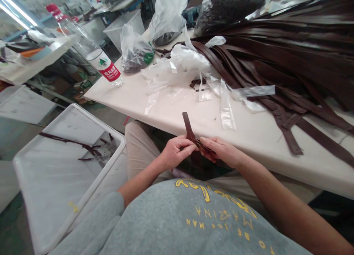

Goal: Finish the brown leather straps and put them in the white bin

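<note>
Gripping strap (188,123) in left hand (177,150), tool (197,141) in right hand (222,150); facing film (190,59), heaped straps (262,59) and bottle (109,70) on pale bench (127,94), with bin (55,181) leftward.

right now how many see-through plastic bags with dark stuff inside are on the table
3 visible: a small bag near the bottle, a taller bag just beyond it, and a large bag at the back by the brown straps. Others may be hidden.
</note>
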Demonstrator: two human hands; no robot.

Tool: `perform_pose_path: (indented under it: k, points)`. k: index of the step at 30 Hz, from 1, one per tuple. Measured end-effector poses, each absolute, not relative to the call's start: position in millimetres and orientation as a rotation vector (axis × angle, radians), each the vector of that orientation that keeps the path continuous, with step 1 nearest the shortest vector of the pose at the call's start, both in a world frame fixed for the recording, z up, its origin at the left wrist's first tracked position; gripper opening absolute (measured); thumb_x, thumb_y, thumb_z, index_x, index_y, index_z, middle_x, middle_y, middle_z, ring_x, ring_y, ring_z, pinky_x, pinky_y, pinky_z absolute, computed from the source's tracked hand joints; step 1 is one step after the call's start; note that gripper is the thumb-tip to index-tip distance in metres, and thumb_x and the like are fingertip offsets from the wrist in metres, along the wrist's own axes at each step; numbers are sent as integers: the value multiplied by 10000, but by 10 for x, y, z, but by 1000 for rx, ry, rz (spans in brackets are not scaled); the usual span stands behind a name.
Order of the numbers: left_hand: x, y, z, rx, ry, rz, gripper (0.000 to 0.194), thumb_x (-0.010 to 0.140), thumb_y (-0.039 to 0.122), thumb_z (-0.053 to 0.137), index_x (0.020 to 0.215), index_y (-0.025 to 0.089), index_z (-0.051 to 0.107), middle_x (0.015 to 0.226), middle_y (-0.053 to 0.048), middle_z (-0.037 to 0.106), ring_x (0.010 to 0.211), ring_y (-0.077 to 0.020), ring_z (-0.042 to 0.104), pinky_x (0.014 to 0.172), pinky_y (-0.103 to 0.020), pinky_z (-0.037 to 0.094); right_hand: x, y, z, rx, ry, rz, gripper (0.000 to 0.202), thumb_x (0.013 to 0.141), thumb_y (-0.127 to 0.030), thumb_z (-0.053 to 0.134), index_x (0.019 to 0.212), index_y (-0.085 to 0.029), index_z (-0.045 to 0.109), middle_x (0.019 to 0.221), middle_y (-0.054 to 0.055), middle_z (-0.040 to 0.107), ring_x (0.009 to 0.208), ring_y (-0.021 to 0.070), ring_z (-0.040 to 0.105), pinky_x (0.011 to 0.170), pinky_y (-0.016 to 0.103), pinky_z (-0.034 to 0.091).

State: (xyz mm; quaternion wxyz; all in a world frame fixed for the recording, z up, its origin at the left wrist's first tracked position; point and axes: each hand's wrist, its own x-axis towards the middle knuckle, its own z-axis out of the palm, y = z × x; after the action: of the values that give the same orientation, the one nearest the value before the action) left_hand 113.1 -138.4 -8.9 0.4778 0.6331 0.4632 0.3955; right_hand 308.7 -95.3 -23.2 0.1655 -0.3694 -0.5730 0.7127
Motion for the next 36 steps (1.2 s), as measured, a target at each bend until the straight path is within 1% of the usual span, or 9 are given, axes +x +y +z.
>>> perform_pose_path:
  k: [4,9,15,21,23,26,30,33,36]
  points:
    - [1129,-1381,-97,1561,1110,915,217,871,263,587,798,186,776,917,-81,710,880,-198,653,842,-287,485,3103,-904,-243,-1051,-1719,2041,693,794,-847,520,630,-175,558,494,-12,466,397,83,370,365,220,257]
    - [1135,-1397,-117,1507,1099,910,207,865,270,605,790,193,781,908,-74,712,862,-191,651,822,-278,483,3110,-907,-261,-1044,-1712,2052,693,782,-849,536,639,-171,563,528,-10,483,416,81,382,378,212,295]
    - [1109,-1426,-147,1489,1123,901,196,866,288,622,806,205,790,908,-71,709,851,-189,645,822,-287,485,3135,-948,-343,-1029,-1647,2112,673,812,-825,522,638,-175,542,511,-24,451,404,72,346,379,208,272]
    - [1097,-1429,-201,1525,1082,876,209,880,272,602,803,177,771,912,-73,710,870,-182,650,825,-281,487,3088,-954,-361,-1004,-1672,2104,677,795,-834,532,667,-170,533,553,-21,461,428,75,364,389,212,270]
    - [1087,-1430,-221,1526,1063,879,219,886,297,606,809,163,762,918,-74,711,869,-179,649,823,-283,492,3079,-955,-347,-974,-1703,2083,676,802,-831,533,665,-169,520,563,-24,454,439,74,362,397,213,273]
    - [1063,-1434,-245,1498,1057,873,278,893,385,624,814,150,751,919,-78,713,870,-180,649,819,-286,498,3072,-962,-326,-931,-1747,2032,669,811,-821,540,670,-167,520,572,-29,438,458,73,356,408,214,270]
    - [1034,-1442,-261,1460,1051,859,360,891,478,630,813,147,749,918,-80,718,870,-181,650,814,-287,501,3038,-994,-304,-910,-1799,1970,646,826,-791,550,734,-153,588,574,-35,424,477,80,344,418,222,258]
    - [1025,-1451,-258,1471,1050,842,368,889,487,632,819,149,758,928,-83,718,879,-183,650,817,-288,497,3019,-1036,-262,-894,-1813,1892,618,851,-756,551,701,-157,585,563,-38,401,482,80,319,423,225,231]
    - [1017,-1467,-236,1490,1056,828,328,893,446,636,814,156,765,914,-79,713,871,-179,645,818,-288,487,3062,-1066,-186,-865,-1742,1824,599,886,-710,552,624,-172,517,534,-44,382,475,75,311,431,222,228]
